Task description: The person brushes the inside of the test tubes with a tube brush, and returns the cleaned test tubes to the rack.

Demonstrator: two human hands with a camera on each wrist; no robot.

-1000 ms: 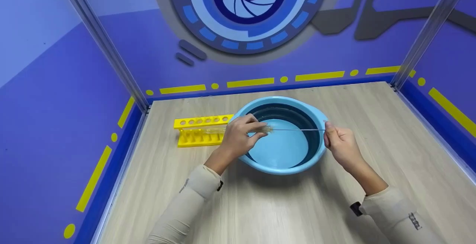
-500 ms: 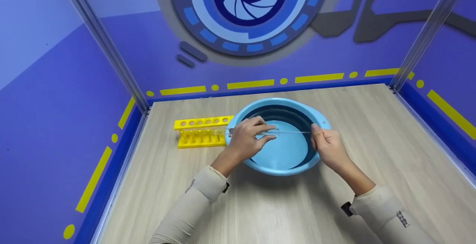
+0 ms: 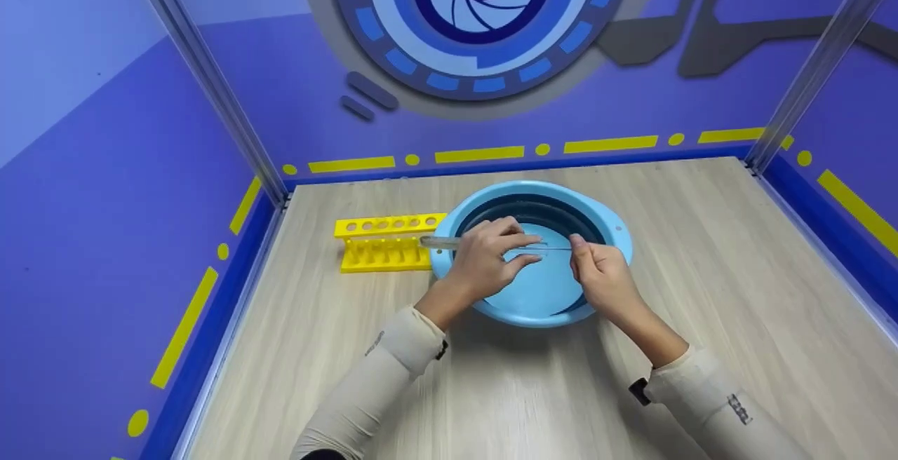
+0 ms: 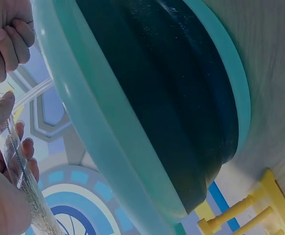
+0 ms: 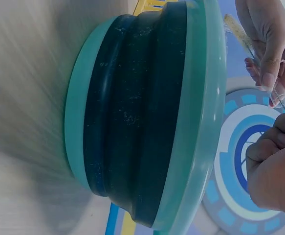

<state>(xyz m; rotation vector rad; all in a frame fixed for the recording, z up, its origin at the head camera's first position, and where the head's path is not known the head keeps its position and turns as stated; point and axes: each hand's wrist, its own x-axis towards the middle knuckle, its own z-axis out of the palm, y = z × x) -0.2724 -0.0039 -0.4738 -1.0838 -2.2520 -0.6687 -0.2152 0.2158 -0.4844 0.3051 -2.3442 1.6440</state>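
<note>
Over the blue basin (image 3: 519,322), my left hand (image 3: 487,256) pinches a clear glass test tube (image 3: 438,242) lying nearly level, its closed end pointing left. My right hand (image 3: 605,278) grips the thin twisted wire of a test tube brush (image 4: 36,208), fingers curled round it. The wire runs into the tube's mouth, and the pale bristles show inside the glass in both wrist views. Only a short stretch of wire shows between the hands. The left palm hides the tube's middle in the head view.
A yellow test tube rack (image 3: 389,225) with a row of holes and pegs stands left of the basin, close to its rim. The wooden tabletop (image 3: 505,404) is bounded by blue patterned walls (image 3: 245,95) at the back and sides.
My right hand has moved left toward my left hand, pushing the brush deeper into the tube. The bristles have gone from the mouth to inside the glass. My left hand has shifted slightly right.
</note>
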